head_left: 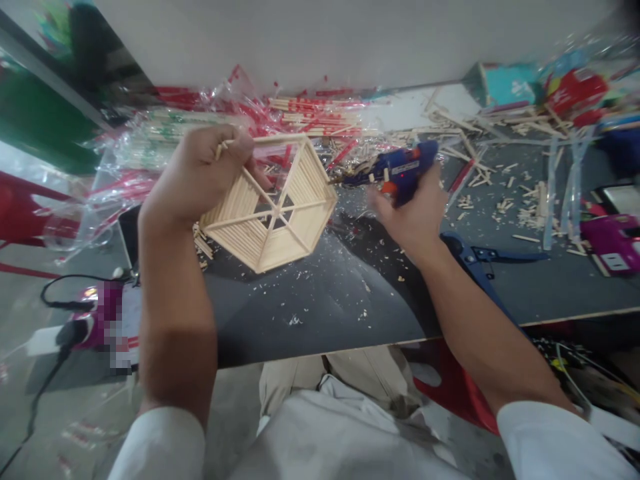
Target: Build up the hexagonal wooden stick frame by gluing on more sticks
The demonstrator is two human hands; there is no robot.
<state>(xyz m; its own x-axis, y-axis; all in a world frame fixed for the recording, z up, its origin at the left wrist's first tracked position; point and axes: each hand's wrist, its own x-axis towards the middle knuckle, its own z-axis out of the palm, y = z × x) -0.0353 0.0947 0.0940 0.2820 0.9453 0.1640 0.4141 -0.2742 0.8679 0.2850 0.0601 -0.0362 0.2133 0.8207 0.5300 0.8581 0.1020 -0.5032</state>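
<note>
Dark and strewn with wood chips, the worktop (320,293) backs onto a pale wall, with crinkled plastic wrappers (165,143) of sticks heaped along its far edge. Left of centre, the left hand (200,177) is closed on the upper left corner of a hexagonal stick panel (280,213), holding it tilted above the worktop. The right hand (413,213) is wrapped around a blue glue gun (405,167), whose nozzle points at the panel's upper right edge. The gluing would likely go best with the panel held steady, the nozzle brought right onto the seam, a small bead laid, and fingers kept off the hot glue. Counted: one panel with six spokes and six wedges, one glue gun, and one pair of blue cutters (480,257) right of centre. The offcuts are too many to count.
</note>
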